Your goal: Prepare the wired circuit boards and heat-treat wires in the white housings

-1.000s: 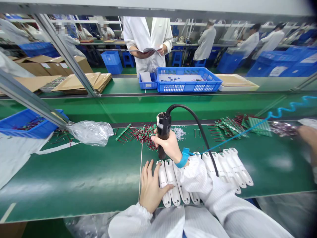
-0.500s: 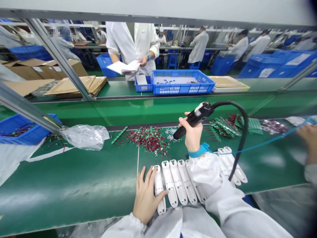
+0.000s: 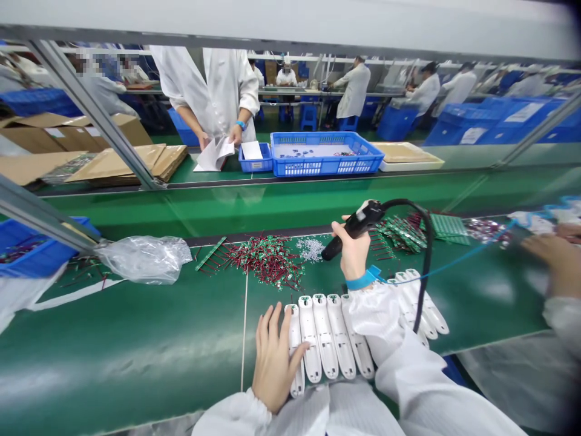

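My left hand (image 3: 273, 357) lies with fingers outstretched against the left side of the end white plastic housing (image 3: 296, 348), the thumb across it. Beside this piece, several more white housings (image 3: 323, 339) stand in a row side by side, small green boards showing at their far ends. In my right hand (image 3: 355, 251) is a black electric screwdriver (image 3: 351, 230), its lower end tilted down to the left above small screws (image 3: 311, 248). A blue wrist strap (image 3: 364, 278) circles my right wrist. My right sleeve hides part of the row.
A pile of red-wired green boards (image 3: 267, 260) lies left of the screws. Further left are a clear plastic bag (image 3: 147, 259) and a blue bin (image 3: 36, 248). The screwdriver's black cable (image 3: 429, 242) loops rightward. Another person's hand (image 3: 551, 251) is at far right.
My left hand has slid the end housing right, closing its gap to the row. The screwdriver stays held over the screws. The co-worker across has lowered the papers.
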The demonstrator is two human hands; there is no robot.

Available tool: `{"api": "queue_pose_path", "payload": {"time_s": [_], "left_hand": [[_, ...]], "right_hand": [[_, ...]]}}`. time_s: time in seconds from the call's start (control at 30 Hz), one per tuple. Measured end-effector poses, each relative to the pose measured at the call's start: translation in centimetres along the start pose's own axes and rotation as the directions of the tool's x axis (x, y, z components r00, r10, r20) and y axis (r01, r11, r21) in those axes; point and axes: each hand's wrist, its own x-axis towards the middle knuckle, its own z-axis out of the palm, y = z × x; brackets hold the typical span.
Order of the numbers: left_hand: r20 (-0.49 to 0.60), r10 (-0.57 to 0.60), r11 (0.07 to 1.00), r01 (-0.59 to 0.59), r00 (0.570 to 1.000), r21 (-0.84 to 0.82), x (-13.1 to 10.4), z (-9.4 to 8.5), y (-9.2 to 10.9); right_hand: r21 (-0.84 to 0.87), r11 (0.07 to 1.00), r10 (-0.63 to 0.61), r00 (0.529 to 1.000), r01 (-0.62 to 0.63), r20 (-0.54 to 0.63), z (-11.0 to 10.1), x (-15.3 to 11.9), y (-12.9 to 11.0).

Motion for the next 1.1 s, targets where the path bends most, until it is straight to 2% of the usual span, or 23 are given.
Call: {"api": "queue_pose_path", "payload": {"time_s": [0.1,0.23,0.33,0.43,0.57,0.73,0.97,1.1], "left_hand": [[-0.096,0.001,0.999,-0.006,0.995,-0.052,1.8,-1.4,0.4],[-0.201,0.081,0.996,-0.087,0.976,-0.018,5.2,-2.8,1.2],[-0.211,0.118,0.993,-0.122,0.970,-0.005,6.9,-3.1,1.7],[-0.200,0.122,0.988,-0.138,0.972,-0.068,7.4,-3.4,1.7],[-0.176,0.081,0.974,-0.115,0.981,-0.193,7.3,-3.8,1.3],[-0.049,-0.046,0.917,0.022,0.998,-0.398,7.2,-3.8,1.0],[0.066,-0.159,0.798,0.168,0.985,-0.579,7.2,-3.5,0.9],[0.066,-0.166,0.749,0.169,0.984,-0.640,7.2,-3.7,0.9]], "right_hand": [[0.068,0.998,0.005,0.997,-0.011,0.076,0.5,-1.1,-2.5],[0.124,0.990,0.030,0.970,-0.062,0.240,1.5,-3.5,-5.8],[0.157,0.978,0.076,0.933,-0.139,0.353,2.2,-5.1,-7.1],[0.192,0.961,0.107,0.906,-0.200,0.409,2.5,-6.0,-7.5],[0.218,0.952,0.107,0.902,-0.214,0.419,2.7,-6.2,-7.5],[0.230,0.949,0.108,0.910,-0.214,0.401,2.8,-6.1,-7.5],[0.257,0.939,0.119,0.917,-0.229,0.382,2.5,-6.2,-7.7],[0.254,0.938,0.124,0.912,-0.236,0.391,2.3,-6.3,-7.9]]}}
